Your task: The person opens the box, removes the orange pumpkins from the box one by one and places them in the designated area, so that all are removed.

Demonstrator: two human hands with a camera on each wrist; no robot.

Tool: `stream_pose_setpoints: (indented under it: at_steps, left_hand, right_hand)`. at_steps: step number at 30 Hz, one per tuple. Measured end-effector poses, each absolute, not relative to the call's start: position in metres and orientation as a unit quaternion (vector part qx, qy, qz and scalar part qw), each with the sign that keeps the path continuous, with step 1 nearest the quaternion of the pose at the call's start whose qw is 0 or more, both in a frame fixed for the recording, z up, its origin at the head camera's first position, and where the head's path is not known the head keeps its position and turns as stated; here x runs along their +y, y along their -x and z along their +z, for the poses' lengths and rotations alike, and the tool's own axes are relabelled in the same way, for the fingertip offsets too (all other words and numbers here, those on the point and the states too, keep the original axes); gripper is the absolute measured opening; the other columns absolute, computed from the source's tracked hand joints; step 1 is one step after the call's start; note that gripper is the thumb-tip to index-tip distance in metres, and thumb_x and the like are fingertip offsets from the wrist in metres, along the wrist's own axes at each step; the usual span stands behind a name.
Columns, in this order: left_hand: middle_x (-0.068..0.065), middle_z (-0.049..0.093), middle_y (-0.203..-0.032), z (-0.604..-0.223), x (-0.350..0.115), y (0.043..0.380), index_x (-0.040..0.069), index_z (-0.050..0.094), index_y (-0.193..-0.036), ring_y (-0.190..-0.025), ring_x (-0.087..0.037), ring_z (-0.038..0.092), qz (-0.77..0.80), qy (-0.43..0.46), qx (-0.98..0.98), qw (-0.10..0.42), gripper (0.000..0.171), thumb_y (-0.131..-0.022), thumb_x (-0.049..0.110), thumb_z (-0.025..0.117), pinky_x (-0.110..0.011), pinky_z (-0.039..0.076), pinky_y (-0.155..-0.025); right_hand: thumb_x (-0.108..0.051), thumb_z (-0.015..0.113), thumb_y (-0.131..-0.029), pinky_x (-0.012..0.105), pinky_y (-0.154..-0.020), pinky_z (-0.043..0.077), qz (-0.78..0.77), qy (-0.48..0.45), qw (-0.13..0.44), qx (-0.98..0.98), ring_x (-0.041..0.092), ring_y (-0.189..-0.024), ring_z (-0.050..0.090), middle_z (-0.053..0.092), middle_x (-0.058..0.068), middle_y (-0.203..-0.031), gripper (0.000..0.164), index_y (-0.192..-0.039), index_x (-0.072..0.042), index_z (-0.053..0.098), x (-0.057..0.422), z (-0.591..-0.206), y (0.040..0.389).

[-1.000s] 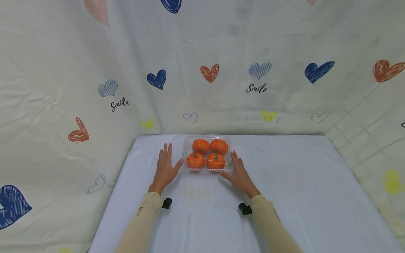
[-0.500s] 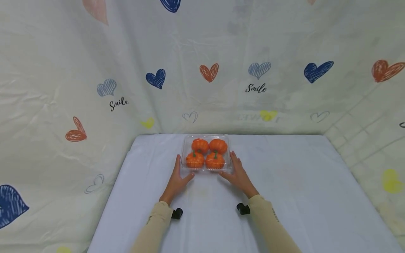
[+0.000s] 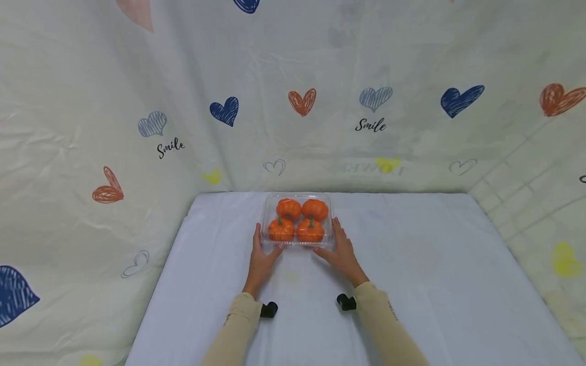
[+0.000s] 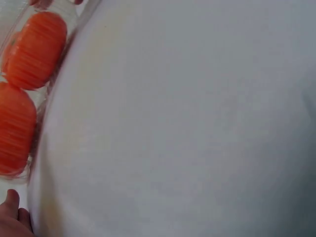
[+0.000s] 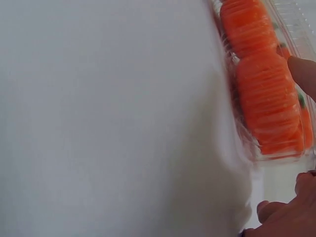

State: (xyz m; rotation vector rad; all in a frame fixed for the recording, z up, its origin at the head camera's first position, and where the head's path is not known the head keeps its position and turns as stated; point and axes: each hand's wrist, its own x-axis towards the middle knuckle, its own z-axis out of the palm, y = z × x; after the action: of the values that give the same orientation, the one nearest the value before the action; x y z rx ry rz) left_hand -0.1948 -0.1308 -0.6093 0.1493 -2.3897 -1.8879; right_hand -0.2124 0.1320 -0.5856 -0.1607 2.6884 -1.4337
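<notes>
Beside the clear box, wide-spread left hand and right hand.

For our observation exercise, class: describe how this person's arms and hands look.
The left sleeve and right sleeve are long and beige, each with a small dark marking too small to read. A compact black device shows at the inner side of each wrist. The left hand and right hand wear no gloves. No cables are visible.

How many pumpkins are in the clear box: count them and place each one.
4: back left pumpkin, back right pumpkin, front left pumpkin, front right pumpkin, all inside the clear box. None seems hidden.
</notes>
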Motion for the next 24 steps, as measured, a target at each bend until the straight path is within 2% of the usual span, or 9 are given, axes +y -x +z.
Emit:
stream_pose_setpoints:
  at_steps: [9,14,18,24]
  left_hand:
    - [-0.006,0.036,-0.172,-0.618,-0.119,0.190,0.016,0.035,-0.169,-0.151,-0.032,0.043,-0.657,-0.075,-0.741,0.118,0.072,-0.106,0.024,0.069,-0.048,0.038,-0.121]
    - [-0.012,0.046,-0.165,-0.617,-0.112,0.191,0.007,0.045,-0.163,-0.142,-0.031,0.055,-0.666,-0.087,-0.720,0.175,0.059,-0.109,0.017,0.065,-0.043,0.046,-0.114]
    - [-0.011,0.051,-0.161,-0.612,-0.105,0.190,0.004,0.051,-0.159,-0.141,-0.028,0.055,-0.666,-0.117,-0.707,0.209,0.051,-0.109,0.011,0.062,-0.039,0.047,-0.113]
    - [-0.009,0.056,-0.157,-0.609,-0.100,0.190,0.003,0.057,-0.155,-0.140,-0.024,0.056,-0.659,-0.149,-0.699,0.233,0.046,-0.109,0.008,0.060,-0.039,0.048,-0.112]
  right_hand:
    - [-0.044,0.081,-0.092,0.067,-0.125,-0.008,-0.479,0.023,0.036,0.877,0.040,-0.163,0.008,0.007,0.015,-0.179,0.116,-0.173,-0.011,0.004,0.126,-0.587,0.209]
    - [-0.044,0.083,-0.092,0.065,-0.126,-0.010,-0.499,0.019,0.025,0.866,0.039,-0.163,0.008,0.009,0.014,-0.179,0.117,-0.173,-0.011,0.006,0.124,-0.588,0.209]
    - [-0.045,0.083,-0.092,0.062,-0.126,-0.012,-0.517,0.013,0.030,0.856,0.040,-0.163,0.005,0.008,0.013,-0.179,0.117,-0.174,-0.012,0.006,0.121,-0.588,0.208]
    - [-0.042,0.083,-0.092,0.060,-0.126,-0.013,-0.539,0.008,0.028,0.842,0.039,-0.163,0.000,0.007,0.012,-0.179,0.115,-0.174,-0.013,0.007,0.119,-0.587,0.207]
